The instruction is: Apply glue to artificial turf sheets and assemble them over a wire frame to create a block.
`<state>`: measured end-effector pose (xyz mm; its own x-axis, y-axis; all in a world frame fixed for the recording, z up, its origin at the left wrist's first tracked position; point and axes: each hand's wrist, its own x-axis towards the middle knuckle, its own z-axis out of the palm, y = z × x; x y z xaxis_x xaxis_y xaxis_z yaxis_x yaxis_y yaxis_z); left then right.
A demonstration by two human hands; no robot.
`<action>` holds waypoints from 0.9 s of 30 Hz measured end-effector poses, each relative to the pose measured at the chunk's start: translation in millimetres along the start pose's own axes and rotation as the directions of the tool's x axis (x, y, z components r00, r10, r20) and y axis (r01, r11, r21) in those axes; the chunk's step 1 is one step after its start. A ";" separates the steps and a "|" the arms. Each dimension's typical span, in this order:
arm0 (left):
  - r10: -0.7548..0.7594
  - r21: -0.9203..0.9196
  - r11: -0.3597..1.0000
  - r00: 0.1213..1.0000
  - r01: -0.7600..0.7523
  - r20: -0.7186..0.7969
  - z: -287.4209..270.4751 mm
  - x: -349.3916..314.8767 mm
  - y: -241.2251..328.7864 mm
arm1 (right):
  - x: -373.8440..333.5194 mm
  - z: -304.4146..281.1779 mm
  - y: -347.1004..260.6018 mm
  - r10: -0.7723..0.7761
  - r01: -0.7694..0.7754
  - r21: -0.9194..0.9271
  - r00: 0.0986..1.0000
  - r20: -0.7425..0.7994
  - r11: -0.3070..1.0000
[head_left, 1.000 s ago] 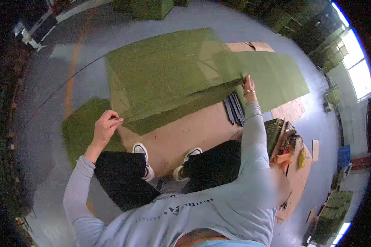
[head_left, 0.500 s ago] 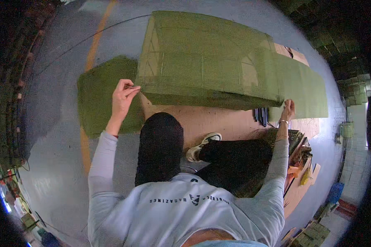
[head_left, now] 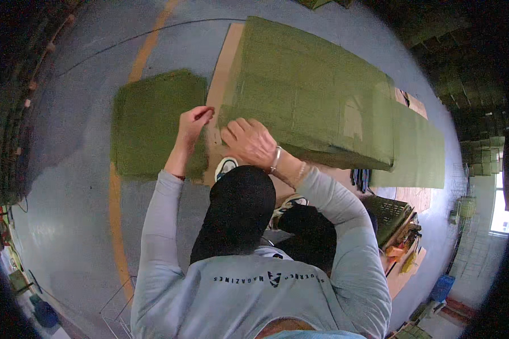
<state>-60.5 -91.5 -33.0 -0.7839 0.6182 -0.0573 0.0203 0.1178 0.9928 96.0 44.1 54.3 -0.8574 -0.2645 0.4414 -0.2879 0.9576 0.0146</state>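
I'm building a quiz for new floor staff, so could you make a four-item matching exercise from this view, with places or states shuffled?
1. dark green, flat square pile
2. thin black strips
3. silver metal bracelet
4. translucent green mesh sheet

A. around the right hand's wrist
B. spread over a flat tan board
C. mostly left of the left hand
D. bundled side by side

Pairs: 1-C, 2-D, 3-A, 4-B

The central mesh sheet [head_left: 316, 90] lies over the cardboard base [head_left: 224, 62] on the floor [head_left: 73, 226]. Left of the base: the mesh stack [head_left: 158, 124]. Right of the central sheet: the second mesh sheet [head_left: 421, 152]. The strips [head_left: 360, 179] lie by the central sheet's near right corner; the crate [head_left: 385, 213] stands nearer the person. The right hand [head_left: 251, 141] is at the near left corner, with the left hand [head_left: 193, 125] to its left.
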 end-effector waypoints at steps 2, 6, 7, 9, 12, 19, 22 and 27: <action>-0.151 -0.112 0.979 0.977 0.168 0.147 1.8 8.0 5.7 | 11.2 11.2 2.3 0.005 -0.005 -0.075 1.000 0.005 0.997; -0.114 -0.081 0.987 0.952 0.143 0.284 1.4 19.6 17.5 | 8.7 26.4 7.4 0.003 0.013 -0.212 0.997 0.074 0.977; -0.132 -0.120 0.977 0.940 0.178 0.314 1.0 22.2 17.4 | 10.2 25.0 8.3 0.002 0.011 -0.218 0.998 0.059 0.976; -0.147 -0.169 0.962 0.929 0.214 0.340 -0.6 21.3 17.0 | 13.1 19.6 9.0 -0.010 0.021 -0.224 0.999 0.051 0.974; -0.194 -0.310 0.897 0.910 0.316 0.367 2.2 18.4 22.5 | 14.0 7.1 11.1 0.007 0.011 -0.247 0.998 0.068 0.969; -0.059 -0.037 0.996 0.927 0.079 0.370 9.2 30.9 19.3 | 17.2 5.2 8.7 0.044 -0.049 -0.101 0.998 -0.054 0.994; 0.068 0.182 0.971 0.911 -0.154 0.406 16.3 46.6 8.0 | 17.6 2.6 9.1 0.060 -0.067 -0.073 0.994 -0.087 0.995; 0.136 0.442 0.848 0.925 -0.293 0.354 24.3 57.0 8.7 | 21.8 8.8 3.0 0.045 -0.049 -0.071 0.998 -0.055 0.996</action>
<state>-90.0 -36.3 -30.2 -0.5033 0.8630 0.0448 0.5214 0.2620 0.8121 72.7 40.2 56.1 -0.8449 -0.2148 0.4899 -0.2149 0.9750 0.0569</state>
